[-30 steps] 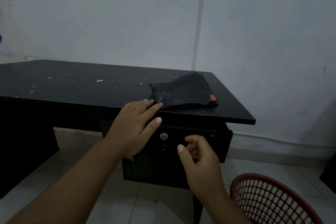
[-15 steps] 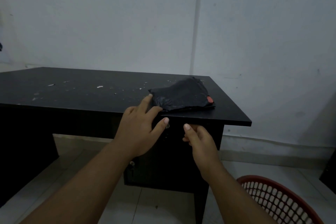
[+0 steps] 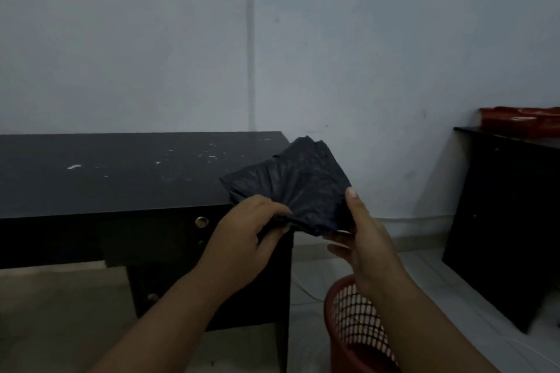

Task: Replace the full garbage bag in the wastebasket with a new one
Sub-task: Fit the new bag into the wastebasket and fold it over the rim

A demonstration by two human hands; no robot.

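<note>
A folded black garbage bag [image 3: 298,182] is held in the air just past the right corner of the black desk [image 3: 121,172]. My left hand [image 3: 245,239] pinches its lower left edge. My right hand [image 3: 363,239] holds its lower right edge, thumb up along the side and fingers under it. The red mesh wastebasket [image 3: 354,324] stands on the floor below my right forearm, partly hidden by it; I see no bag in it.
The desk has a drawer unit with a keyhole [image 3: 201,221] under its right end. A second black cabinet [image 3: 509,221] stands at the right with a red package [image 3: 521,119] on top. A thin cable [image 3: 303,288] lies on the tiled floor between desk and wastebasket.
The folded bag has left the desk top and is now up in both hands. My view has turned right, bringing the second cabinet into sight.
</note>
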